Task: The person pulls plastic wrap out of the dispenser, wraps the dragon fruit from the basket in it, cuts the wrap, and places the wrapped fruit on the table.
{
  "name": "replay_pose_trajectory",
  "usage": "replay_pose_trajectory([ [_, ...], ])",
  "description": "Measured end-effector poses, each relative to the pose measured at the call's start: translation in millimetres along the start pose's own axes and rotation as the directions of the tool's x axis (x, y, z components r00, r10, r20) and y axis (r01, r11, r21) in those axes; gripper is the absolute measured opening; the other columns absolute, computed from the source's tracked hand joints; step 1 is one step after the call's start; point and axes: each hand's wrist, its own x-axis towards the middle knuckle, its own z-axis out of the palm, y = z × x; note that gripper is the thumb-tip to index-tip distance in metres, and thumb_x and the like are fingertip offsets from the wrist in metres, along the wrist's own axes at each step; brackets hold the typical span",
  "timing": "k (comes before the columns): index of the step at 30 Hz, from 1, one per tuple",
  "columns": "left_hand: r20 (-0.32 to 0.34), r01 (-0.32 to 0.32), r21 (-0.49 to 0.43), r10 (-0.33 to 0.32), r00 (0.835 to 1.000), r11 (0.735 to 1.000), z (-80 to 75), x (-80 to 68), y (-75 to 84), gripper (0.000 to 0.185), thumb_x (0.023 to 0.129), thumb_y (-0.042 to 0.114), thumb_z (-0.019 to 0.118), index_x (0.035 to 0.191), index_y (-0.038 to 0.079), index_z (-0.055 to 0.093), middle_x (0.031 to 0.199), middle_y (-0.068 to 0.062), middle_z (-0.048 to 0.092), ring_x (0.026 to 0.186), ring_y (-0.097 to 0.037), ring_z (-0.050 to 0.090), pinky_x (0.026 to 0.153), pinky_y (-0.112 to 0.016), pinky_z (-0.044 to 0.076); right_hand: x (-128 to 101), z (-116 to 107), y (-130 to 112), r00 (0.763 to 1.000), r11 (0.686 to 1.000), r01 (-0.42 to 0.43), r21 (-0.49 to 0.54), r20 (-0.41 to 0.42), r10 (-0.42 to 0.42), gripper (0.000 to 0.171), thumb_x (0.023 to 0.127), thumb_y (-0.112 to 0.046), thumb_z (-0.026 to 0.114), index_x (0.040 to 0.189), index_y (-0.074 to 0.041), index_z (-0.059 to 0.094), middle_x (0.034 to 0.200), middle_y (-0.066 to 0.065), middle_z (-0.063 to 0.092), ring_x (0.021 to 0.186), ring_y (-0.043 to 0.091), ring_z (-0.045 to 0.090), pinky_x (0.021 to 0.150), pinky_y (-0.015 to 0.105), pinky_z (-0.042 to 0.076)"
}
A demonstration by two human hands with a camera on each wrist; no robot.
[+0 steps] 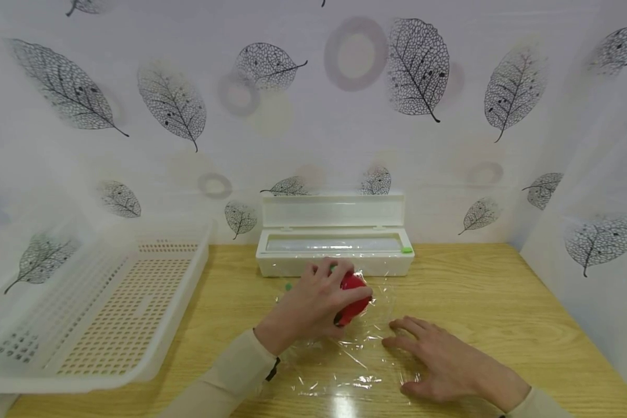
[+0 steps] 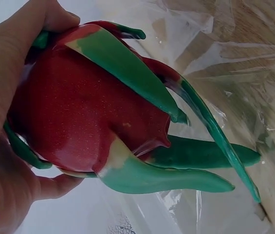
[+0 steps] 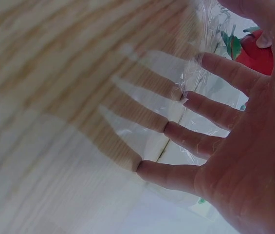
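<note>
A red dragon fruit with green scales sits on a sheet of clear cling film spread over the wooden table. My left hand grips the fruit from above, fingers curled round it. In the left wrist view the thumb and fingers wrap the fruit's left side. My right hand lies flat with spread fingers on the film's right edge. In the right wrist view its fingers press on the film and the fruit shows beyond.
A white cling film dispenser box with its lid up stands behind the fruit, against the leaf-patterned wall. A white perforated plastic basket sits at the left of the table. Bare wood lies to the right.
</note>
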Motion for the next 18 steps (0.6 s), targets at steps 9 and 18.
replay_pose_trajectory([
  [9,0.019,0.020,0.032,-0.020,1.000,0.999,4.1,3.5,1.8,0.069,0.072,0.061,0.083,0.132,0.041,0.055,0.133,-0.006,0.057,0.117,-0.031,0.060,0.086,-0.044,0.058,0.2,0.1,-0.4,1.000,1.000,0.009,-0.005,-0.011,-0.009,0.063,0.076,-0.050,0.081,0.133,-0.030,0.062,0.141,0.005,0.057,0.124,0.031,0.060,0.093,0.057,0.055],
  [18,0.110,-0.005,0.092,-0.005,0.994,0.996,7.6,8.0,7.6,0.063,0.079,0.062,0.077,0.135,0.044,0.055,0.134,-0.005,0.057,0.120,-0.027,0.056,0.087,-0.044,0.058,0.6,-0.6,-0.8,1.000,1.000,0.005,0.004,-0.002,-0.005,0.063,0.077,-0.050,0.081,0.134,-0.030,0.062,0.141,0.006,0.057,0.126,0.033,0.059,0.094,0.059,0.055],
])
